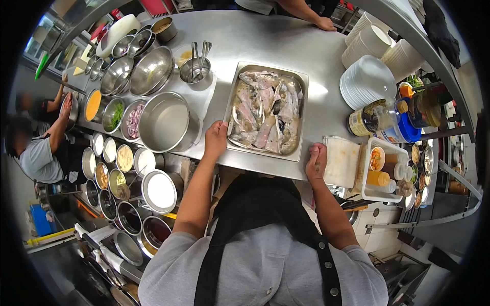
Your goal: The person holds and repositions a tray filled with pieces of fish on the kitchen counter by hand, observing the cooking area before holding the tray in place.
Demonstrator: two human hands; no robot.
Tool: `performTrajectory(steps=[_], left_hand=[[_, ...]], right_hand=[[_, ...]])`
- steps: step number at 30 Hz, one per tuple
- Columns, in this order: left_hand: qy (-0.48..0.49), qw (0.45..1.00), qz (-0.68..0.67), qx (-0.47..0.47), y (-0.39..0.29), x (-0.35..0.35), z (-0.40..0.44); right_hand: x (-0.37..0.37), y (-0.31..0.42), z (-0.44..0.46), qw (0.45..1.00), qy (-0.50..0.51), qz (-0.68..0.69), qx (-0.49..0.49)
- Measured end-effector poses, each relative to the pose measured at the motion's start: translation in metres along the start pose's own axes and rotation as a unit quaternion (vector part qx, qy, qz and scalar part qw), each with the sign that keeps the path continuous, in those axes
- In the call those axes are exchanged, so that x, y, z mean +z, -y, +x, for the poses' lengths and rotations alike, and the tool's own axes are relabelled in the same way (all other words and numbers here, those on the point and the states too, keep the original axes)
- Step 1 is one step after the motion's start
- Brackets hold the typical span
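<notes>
A rectangular steel tray (304,109) of raw fish pieces (265,115) in cloudy liquid lies on the steel worktable (224,38) before me. My left hand (216,137) is closed at the tray's left rim, fingertips against the metal. On the other side, my right hand (316,160) forms a fist by the table's front edge, just off the tray's lower right corner. Nothing shows in that fist. Beside it lies a folded white cloth (341,160).
Steel bowls (150,71) and a large pot (166,122) crowd the left. A small pot with utensils (195,70) stands behind. Plates (368,81), jars (375,117) and a white basket of bottles (363,188) line the right. Co-workers stand left (41,158) and across the table (296,10).
</notes>
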State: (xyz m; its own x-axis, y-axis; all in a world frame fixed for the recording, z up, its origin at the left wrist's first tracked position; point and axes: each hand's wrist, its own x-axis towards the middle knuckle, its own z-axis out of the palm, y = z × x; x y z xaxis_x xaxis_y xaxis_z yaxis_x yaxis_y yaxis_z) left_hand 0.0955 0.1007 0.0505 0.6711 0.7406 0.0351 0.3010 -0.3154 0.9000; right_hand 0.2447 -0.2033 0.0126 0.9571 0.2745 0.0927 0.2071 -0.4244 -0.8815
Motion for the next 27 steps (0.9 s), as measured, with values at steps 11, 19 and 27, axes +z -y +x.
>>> performTrajectory(steps=[11,19,27], left_hand=[[-0.031,0.996,-0.063,-0.05,0.007,0.018,-0.023],[-0.014,0.998,-0.056,-0.026,0.031,0.006,0.005],[-0.033,0.994,-0.093,-0.048,0.029,0.022,-0.019]], right_hand=[[0.002,-0.003,-0.001,0.994,-0.012,-0.104,-0.044],[0.003,-0.001,-0.001,0.99,0.005,-0.131,-0.045],[0.005,-0.004,-0.001,0.983,0.0,-0.171,-0.07]])
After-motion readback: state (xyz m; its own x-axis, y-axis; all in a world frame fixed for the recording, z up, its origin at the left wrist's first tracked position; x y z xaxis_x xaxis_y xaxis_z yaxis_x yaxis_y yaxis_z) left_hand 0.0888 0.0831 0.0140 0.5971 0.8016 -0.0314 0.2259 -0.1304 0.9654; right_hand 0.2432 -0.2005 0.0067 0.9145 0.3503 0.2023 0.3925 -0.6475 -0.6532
